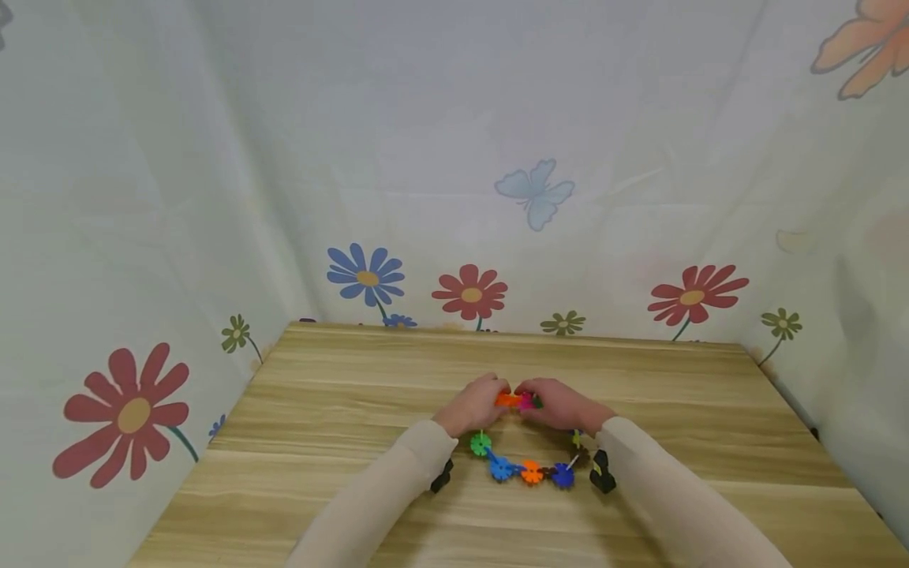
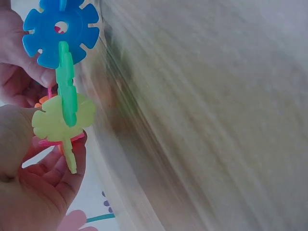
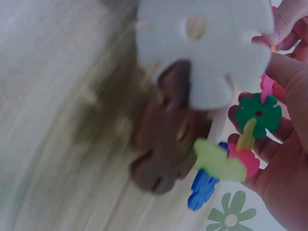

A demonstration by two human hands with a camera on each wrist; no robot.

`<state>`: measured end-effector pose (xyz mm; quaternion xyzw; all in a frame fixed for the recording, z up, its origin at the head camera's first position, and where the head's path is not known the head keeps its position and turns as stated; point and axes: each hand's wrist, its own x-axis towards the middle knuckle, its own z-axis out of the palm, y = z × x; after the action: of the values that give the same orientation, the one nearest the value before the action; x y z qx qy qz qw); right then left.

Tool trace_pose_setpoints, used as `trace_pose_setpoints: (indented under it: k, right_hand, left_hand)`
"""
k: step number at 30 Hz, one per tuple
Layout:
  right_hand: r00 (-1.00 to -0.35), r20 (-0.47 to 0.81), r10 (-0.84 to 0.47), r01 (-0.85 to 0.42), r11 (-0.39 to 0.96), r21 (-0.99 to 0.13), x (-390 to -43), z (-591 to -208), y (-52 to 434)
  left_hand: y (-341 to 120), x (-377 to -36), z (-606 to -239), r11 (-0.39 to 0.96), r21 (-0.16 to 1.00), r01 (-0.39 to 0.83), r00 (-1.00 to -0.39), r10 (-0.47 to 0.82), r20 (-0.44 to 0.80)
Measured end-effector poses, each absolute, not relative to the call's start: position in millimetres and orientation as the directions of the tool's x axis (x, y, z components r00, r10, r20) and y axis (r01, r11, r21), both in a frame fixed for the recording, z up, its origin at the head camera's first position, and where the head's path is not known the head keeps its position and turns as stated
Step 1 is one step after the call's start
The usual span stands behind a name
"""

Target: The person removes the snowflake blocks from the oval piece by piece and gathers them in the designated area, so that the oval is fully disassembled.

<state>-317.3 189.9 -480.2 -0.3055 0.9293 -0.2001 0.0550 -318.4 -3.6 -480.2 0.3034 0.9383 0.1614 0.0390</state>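
Wooden table (image 1: 319,410) standing against a flowered curtain (image 1: 213,197). Ring of snowflake discs (image 1: 529,471) lying and hanging between both wrists, its far end being pinched by left hand (image 1: 474,405) and right hand (image 1: 561,405), fingers curling round it.

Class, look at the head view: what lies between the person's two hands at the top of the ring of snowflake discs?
Head view: an orange disc and a pink disc, joined, span the gap between left hand and right hand.

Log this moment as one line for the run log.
left hand: grips chain end | right hand: grips other end | chain: loop of snowflake discs hanging above table
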Motion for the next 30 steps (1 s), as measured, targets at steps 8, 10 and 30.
trace_pose_setpoints:
  k: [8, 10, 30]
  right_hand:
    - [-0.781, 0.069, -0.621, -0.588, 0.693, -0.416, -314.7, -472.6, 187.1]
    - [-0.781, 0.065, -0.621, -0.586, 0.694, -0.419, -313.2, -470.5, 187.5]
    - [-0.754, 0.108, -0.647, -0.629, 0.666, -0.402, -313.5, -472.3, 193.6]
  left_hand:
    - [-3.5, -314.7, -475.3, 0.760, 0.369, 0.535, -0.828, 0.558, 0.050]
    - [-4.0, -314.3, -475.1, 0.760, 0.375, 0.531, -0.830, 0.556, 0.047]
    - [-6.0, -314.6, -476.9, 0.755, 0.420, 0.504, -0.841, 0.539, 0.043]
